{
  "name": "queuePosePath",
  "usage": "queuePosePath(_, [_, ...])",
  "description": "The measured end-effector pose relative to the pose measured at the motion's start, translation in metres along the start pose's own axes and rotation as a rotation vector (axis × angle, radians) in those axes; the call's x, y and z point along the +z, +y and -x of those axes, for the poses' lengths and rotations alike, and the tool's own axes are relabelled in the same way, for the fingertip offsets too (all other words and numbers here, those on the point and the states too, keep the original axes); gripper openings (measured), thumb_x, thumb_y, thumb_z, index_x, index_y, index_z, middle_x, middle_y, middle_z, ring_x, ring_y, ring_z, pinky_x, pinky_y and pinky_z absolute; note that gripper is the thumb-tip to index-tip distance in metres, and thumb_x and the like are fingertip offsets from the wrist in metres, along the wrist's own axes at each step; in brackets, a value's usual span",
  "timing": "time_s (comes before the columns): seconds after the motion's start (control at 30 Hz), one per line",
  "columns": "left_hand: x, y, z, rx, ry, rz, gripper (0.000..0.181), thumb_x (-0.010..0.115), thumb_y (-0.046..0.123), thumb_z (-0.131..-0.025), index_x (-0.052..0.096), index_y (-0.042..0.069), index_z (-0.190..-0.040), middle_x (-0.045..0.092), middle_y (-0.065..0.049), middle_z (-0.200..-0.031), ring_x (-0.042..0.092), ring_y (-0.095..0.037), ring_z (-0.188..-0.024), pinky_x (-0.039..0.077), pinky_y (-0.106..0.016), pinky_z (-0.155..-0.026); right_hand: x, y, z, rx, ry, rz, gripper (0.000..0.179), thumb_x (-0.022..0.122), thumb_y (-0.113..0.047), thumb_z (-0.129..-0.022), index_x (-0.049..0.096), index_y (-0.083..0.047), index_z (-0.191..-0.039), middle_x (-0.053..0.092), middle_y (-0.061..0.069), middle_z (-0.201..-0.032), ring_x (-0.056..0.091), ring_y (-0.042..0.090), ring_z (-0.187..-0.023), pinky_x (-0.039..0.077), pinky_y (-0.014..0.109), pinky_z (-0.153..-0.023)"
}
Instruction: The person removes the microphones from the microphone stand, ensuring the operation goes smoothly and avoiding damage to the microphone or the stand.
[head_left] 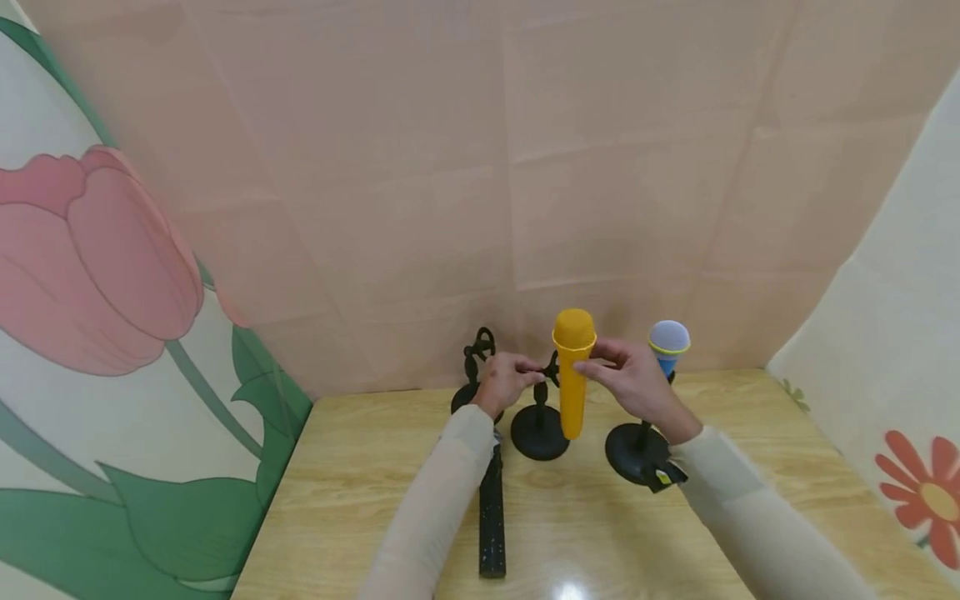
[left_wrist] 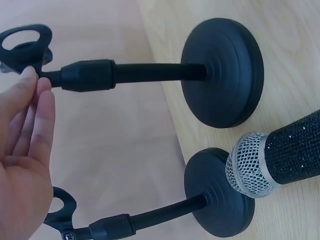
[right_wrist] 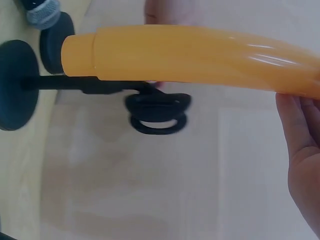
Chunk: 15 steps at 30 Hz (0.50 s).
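Note:
My right hand (head_left: 630,379) holds a yellow microphone (head_left: 573,392) upright by its upper part, in front of the middle black stand (head_left: 540,433). Fingers of my left hand (head_left: 506,382) pinch that stand just below its clip (left_wrist: 27,47), as the left wrist view shows. The clip (right_wrist: 157,112) looks empty in the right wrist view, with the yellow handle passing beside it. A second black stand (left_wrist: 217,192), its clip also empty, stands to the left. On the table in front of it lies a black glittery microphone (head_left: 492,517) with a silver mesh head (left_wrist: 250,165).
At the right, a blue microphone (head_left: 667,342) with a pale head sits on another black stand (head_left: 633,454). A small black tag (head_left: 664,477) is by its base. The wooden table (head_left: 360,500) meets a pink cloth backdrop (head_left: 390,208) behind the stands.

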<state>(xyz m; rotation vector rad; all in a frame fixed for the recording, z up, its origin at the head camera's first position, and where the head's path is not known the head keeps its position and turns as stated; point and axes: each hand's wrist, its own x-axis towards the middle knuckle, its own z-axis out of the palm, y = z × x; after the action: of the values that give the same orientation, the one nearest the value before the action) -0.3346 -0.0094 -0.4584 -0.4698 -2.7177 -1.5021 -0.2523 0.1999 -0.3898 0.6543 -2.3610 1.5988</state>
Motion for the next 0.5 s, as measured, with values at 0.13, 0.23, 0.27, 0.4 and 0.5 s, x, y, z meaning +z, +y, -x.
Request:
queuePosePath(0.13, [0.002,0.001,0.000,-0.057,0.003,0.132,0.015,0.076,0.007,-0.087,0.078,0.002,-0.101,0.075,-0.004,-0.090,0.072,-0.017,-0.082,0.059,-0.031,-0.077,0.006,0.009,0.008,0.040,-0.004,0.013,0.035,0.070,-0.013,-0.095,0.064,0.005,-0.125,0.070,0.020,-0.114,0.068,0.034,-0.102,0.055,0.042,-0.090])
queuePosePath(0.23, [0.006,0.001,0.000,-0.107,0.011,0.248,0.013,0.074,0.001,-0.088,0.075,-0.003,-0.101,0.075,-0.008,-0.090,0.073,-0.027,-0.086,0.059,-0.037,-0.079,0.010,0.016,0.015,0.076,-0.010,0.022,0.036,0.070,-0.016,-0.096,0.065,0.005,-0.124,0.070,0.019,-0.114,0.068,0.034,-0.102,0.055,0.045,-0.090])
queuePosePath(0.27, [0.007,0.001,-0.001,-0.122,0.015,0.281,0.013,0.073,0.000,-0.088,0.075,-0.004,-0.100,0.074,-0.009,-0.090,0.073,-0.030,-0.087,0.059,-0.038,-0.079,0.011,0.019,0.017,0.085,-0.010,0.019,0.035,0.070,-0.016,-0.096,0.065,0.005,-0.124,0.071,0.019,-0.113,0.068,0.033,-0.102,0.055,0.046,-0.090])
queuePosePath(0.4, [0.011,0.000,-0.003,-0.151,0.035,0.329,0.012,0.071,-0.003,-0.089,0.074,-0.003,-0.100,0.073,-0.009,-0.092,0.073,-0.030,-0.089,0.059,-0.038,-0.081,0.016,0.029,0.027,0.124,-0.014,0.012,0.035,0.070,-0.020,-0.096,0.067,0.003,-0.122,0.072,0.016,-0.112,0.068,0.030,-0.101,0.055,0.046,-0.089])
queuePosePath(0.5, [0.012,-0.001,-0.004,-0.159,0.037,0.304,0.014,0.070,0.000,-0.091,0.075,0.001,-0.104,0.073,-0.006,-0.095,0.072,-0.026,-0.090,0.058,-0.036,-0.082,0.021,0.036,0.034,0.157,-0.024,0.011,0.037,0.069,-0.024,-0.096,0.067,0.002,-0.123,0.072,0.015,-0.113,0.069,0.028,-0.100,0.056,0.044,-0.088])
